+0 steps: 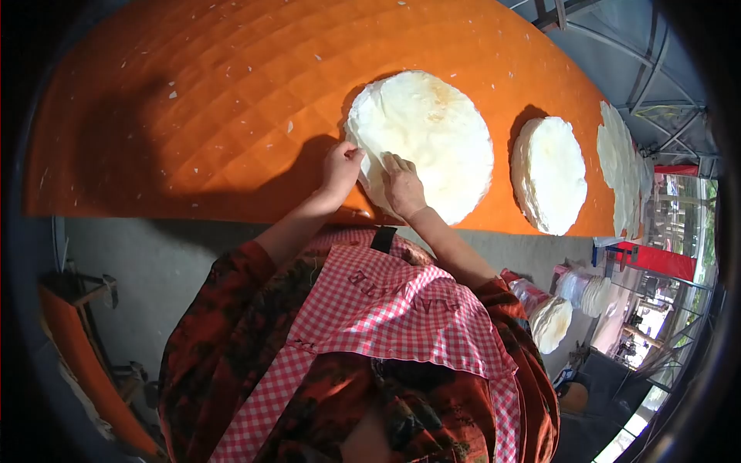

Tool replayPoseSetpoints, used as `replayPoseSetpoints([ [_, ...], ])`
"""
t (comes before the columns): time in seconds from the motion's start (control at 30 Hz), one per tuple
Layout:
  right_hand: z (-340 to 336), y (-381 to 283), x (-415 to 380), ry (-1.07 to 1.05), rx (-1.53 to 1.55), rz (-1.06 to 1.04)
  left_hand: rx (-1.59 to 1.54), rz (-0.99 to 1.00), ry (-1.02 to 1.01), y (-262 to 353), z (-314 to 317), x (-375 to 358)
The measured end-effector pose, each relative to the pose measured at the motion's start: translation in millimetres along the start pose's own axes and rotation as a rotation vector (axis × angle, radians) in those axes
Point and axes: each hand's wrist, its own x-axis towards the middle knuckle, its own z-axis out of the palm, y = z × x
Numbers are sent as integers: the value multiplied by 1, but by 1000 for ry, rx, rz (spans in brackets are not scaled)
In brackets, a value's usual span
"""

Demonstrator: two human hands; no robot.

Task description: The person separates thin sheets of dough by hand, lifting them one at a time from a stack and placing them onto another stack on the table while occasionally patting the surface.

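A large round stack of thin white flatbread sheets (440,139) lies on the orange table cover (231,100). At the stack's left edge is my left hand (344,163), its fingers pinched together at the rim; a thin sheet edge seems to be between them. My right hand (403,185) rests on the near left part of the stack, fingers stretched over the top sheet. The top sheet has a light brown patch toward its far side.
To the right on the table stand a second round stack (549,176) and, beyond it, more sheets (620,166). White crumbs dot the cover. Below right, wrapped stacks (550,324) sit near the floor. An orange-sided table (73,339) stands at lower left.
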Motion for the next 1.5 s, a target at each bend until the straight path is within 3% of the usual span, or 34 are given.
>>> replayPoseSetpoints([
  [0.1, 6, 4, 0, 26, 16, -56, -695, -503, 86, 11, -4, -7],
  [0.13, 7, 8, 0, 31, 31, -76, -630, -599, 58, 26, -13, -12],
  [0.23, 11, 21, 0, 28, 137, -43, -741, -606, 55, 21, -9, -13],
  [0.43, 8, 46, 7, -108, 813, 351, -1020, -753, -351, 22, -11, 7],
  [0.47, 12, 46, 6, -64, 826, 317, -833, -684, -322, 9, -3, 8],
  [0.57, 13, 38, 7, 8, 665, 245, -745, -484, -286, 21, 3, -3],
  [0.73, 1, 29, 14, 25, 509, 282, -1085, -545, -468, 22, -1, -7],
  [0.93, -12, -7, 5, 11, 244, 83, -1027, -420, -505, 15, 6, -10],
  [1.03, -2, 7, 8, -75, 425, 212, -892, -382, -447, 14, 10, -11],
  [1.17, -7, 6, 6, -76, 442, 227, -756, -441, -345, 34, 12, -13],
  [1.23, -12, -7, 4, -63, 373, 286, -650, -290, -299, 23, 23, -8],
  [1.27, -6, -1, 4, -49, 407, 275, -597, -215, -276, 14, 29, -6],
  [1.33, 14, 20, 7, -18, 472, 251, -555, -327, -236, 7, 34, -4],
  [1.43, -1, 82, 35, -307, 79, 88, -524, -475, -143, -12, 41, 3],
  [1.5, -21, 220, 58, -181, 554, 141, -516, -497, -107, -15, 41, 7],
])
